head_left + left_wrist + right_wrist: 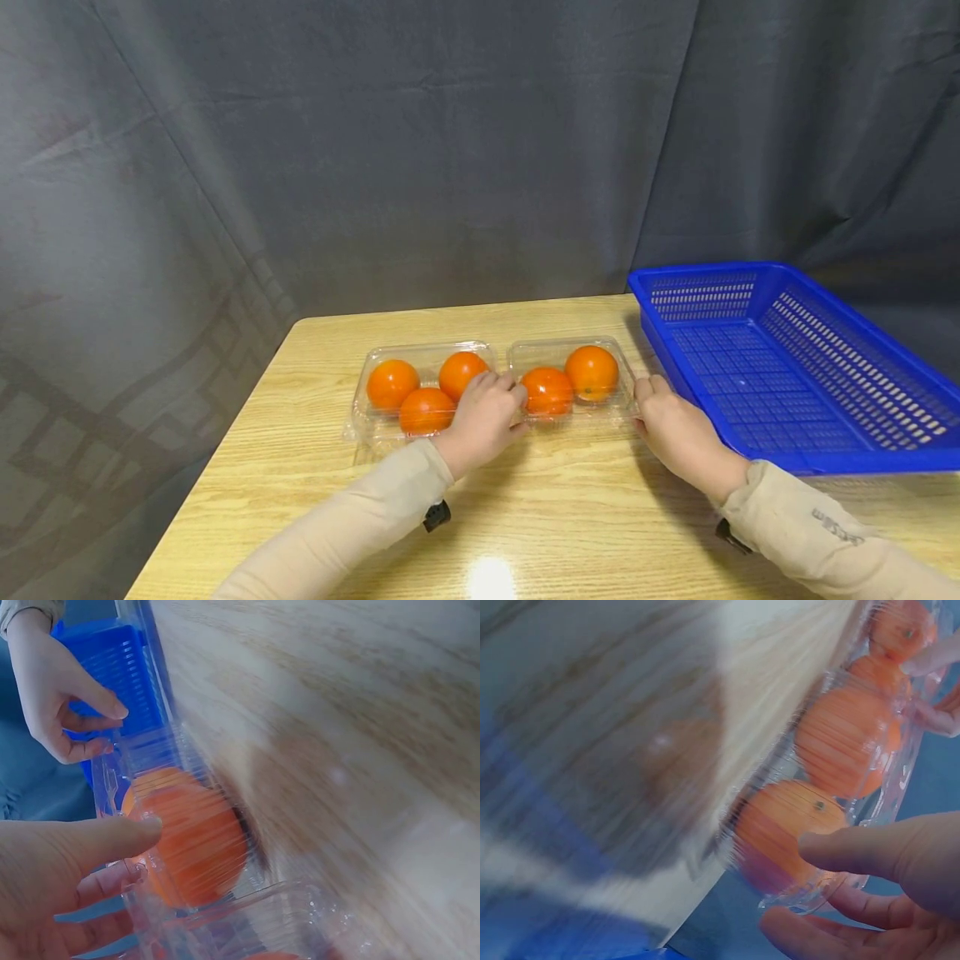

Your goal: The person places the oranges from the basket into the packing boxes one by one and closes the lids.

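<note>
Two clear plastic boxes lie side by side on the table. Inside the right plastic box (624,392) are a near orange (547,392) and a far orange (592,372). My left hand (486,421) grips this box at its left end, thumb on top and fingers round the edge in the left wrist view. At the other end my right hand (684,429) pinches the box, its thumb (855,851) above and fingers below. The left plastic box (363,417) holds three oranges, one of them the left orange (392,384); my left hand partly covers this box.
A blue perforated basket (675,367) stands to the right, just beyond my right hand. The wooden table (570,517) has its left edge and back edge in view. Behind it hangs a dark grey curtain (450,167).
</note>
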A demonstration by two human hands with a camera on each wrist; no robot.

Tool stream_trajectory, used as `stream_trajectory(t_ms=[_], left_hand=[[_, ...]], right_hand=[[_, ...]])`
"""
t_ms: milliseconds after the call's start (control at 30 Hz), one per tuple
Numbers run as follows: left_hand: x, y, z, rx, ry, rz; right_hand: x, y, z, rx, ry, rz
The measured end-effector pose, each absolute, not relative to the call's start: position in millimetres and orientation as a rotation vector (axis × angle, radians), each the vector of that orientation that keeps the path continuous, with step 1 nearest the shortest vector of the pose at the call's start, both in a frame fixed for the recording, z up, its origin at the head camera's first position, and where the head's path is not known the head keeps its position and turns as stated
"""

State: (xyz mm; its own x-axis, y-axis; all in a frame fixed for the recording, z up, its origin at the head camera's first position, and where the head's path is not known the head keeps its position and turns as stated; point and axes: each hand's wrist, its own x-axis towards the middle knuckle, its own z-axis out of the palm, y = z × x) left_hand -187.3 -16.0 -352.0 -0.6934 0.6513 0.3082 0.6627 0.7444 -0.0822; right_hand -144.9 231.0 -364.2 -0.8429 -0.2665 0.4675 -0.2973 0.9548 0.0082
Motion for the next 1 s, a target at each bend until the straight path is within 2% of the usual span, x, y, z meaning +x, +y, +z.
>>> stream_trajectory(t_ms=[1000], left_hand=[[-184.8, -9.2, -360.1, -0.933, -2.586, 0.151]], right_hand=[[-146.6, 227.2, -378.8, 0.339, -2.534, -0.043]])
